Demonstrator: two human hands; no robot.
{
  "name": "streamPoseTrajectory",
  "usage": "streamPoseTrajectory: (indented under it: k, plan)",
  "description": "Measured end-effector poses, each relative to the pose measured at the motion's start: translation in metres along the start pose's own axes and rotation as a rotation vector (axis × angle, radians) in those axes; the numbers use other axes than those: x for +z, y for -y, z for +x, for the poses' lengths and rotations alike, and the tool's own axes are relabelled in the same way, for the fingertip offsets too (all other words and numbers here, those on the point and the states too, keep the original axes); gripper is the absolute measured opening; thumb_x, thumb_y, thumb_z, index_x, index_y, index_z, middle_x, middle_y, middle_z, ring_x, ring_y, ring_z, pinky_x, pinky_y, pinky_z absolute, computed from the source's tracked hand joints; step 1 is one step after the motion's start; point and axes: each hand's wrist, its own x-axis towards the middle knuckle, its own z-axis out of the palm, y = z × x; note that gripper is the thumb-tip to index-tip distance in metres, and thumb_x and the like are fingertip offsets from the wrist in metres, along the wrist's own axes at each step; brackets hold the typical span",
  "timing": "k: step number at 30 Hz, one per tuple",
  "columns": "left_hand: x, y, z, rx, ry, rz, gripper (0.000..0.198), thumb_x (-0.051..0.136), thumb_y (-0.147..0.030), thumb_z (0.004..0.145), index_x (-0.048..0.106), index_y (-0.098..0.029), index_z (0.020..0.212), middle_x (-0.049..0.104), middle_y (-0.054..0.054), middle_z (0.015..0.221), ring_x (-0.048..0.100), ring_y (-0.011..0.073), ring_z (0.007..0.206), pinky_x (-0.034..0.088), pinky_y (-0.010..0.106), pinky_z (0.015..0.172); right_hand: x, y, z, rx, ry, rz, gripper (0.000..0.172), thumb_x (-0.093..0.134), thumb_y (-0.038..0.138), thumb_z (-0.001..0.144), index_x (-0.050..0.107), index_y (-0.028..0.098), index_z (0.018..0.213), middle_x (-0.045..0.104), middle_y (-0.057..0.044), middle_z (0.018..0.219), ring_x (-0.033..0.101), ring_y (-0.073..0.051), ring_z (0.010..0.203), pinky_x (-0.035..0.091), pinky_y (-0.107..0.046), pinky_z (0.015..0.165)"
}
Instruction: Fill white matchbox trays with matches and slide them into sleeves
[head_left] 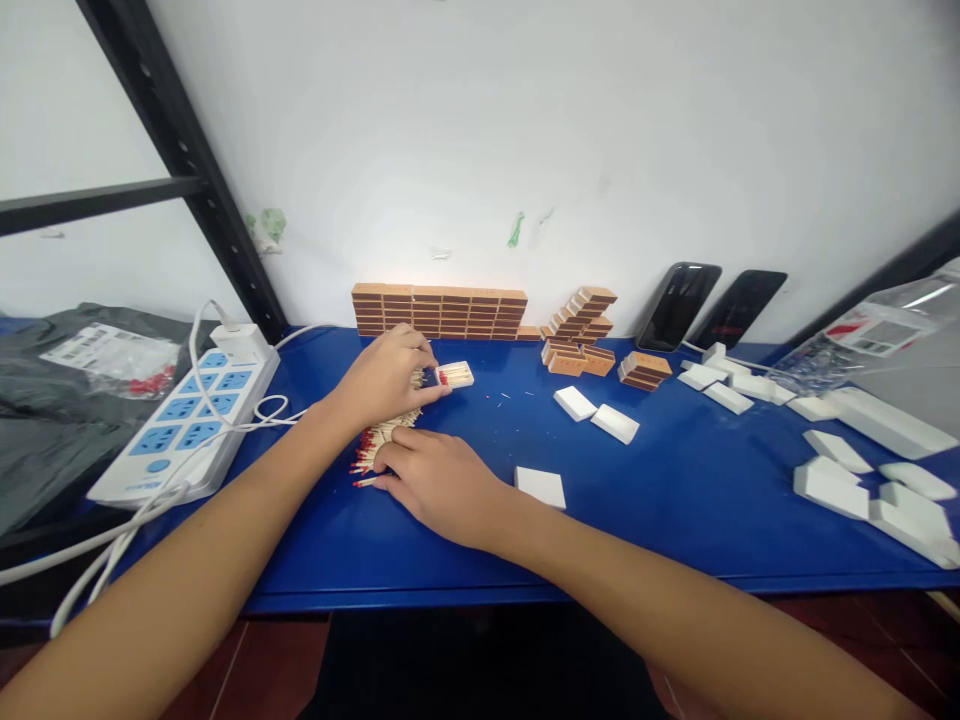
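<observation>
My left hand [390, 372] is closed, with thumb and fingertips around the left end of a small white matchbox tray [463, 379]. Several red-tipped matches [450, 376] lie inside that tray. Nearer to me, my right hand [442, 485] has its curled fingers pressed on a pile of loose matches [373, 443] with red heads. One match [364, 483] sticks out by its thumb. Part of the pile is hidden under both hands.
Stacked brown matchbox sleeves [465, 312] line the wall, with more sleeves [581, 315] right of them. Empty white trays [616, 424] lie on the blue table [465, 575]. Two phones [679, 305] lean on the wall. A power strip [187, 420] with cables stands left.
</observation>
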Motion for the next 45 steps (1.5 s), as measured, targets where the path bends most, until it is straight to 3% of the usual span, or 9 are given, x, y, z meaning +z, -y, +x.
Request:
streamPoseTrajectory:
  k: [19, 30, 45]
  plan:
    - [-0.0005, -0.0003, 0.0001, -0.009, 0.013, 0.023, 0.032, 0.080, -0.048, 0.093, 0.082, -0.016, 0.097, 0.076, 0.013, 0.111, 0.064, 0.0314, 0.107, 0.055, 0.049, 0.098, -0.0025, 0.0005, 0.0011, -0.027, 0.008, 0.001, 0.022, 0.058, 0.029, 0.111, 0.074, 0.014, 0.115, 0.075, -0.009, 0.112, 0.071, -0.022, 0.097, 0.051, -0.034, 0.081]
    - [0.0000, 0.0003, 0.0001, 0.003, 0.013, 0.036, 0.034, 0.080, -0.049, 0.093, 0.082, -0.015, 0.098, 0.076, 0.013, 0.110, 0.064, 0.0306, 0.107, 0.054, 0.048, 0.098, 0.0005, 0.0003, 0.0017, -0.004, 0.027, 0.002, 0.024, 0.055, 0.029, 0.112, 0.074, 0.015, 0.108, 0.075, -0.008, 0.111, 0.071, -0.020, 0.094, 0.048, -0.032, 0.077]
    - [-0.0016, -0.0018, 0.0001, -0.005, 0.024, 0.026, 0.032, 0.081, -0.046, 0.093, 0.081, -0.015, 0.097, 0.076, 0.013, 0.109, 0.064, 0.0302, 0.106, 0.054, 0.047, 0.096, -0.0036, 0.0046, 0.0018, 0.080, 0.138, 0.027, 0.025, 0.055, 0.036, 0.113, 0.067, 0.015, 0.109, 0.075, -0.010, 0.111, 0.073, -0.023, 0.089, 0.050, -0.034, 0.073]
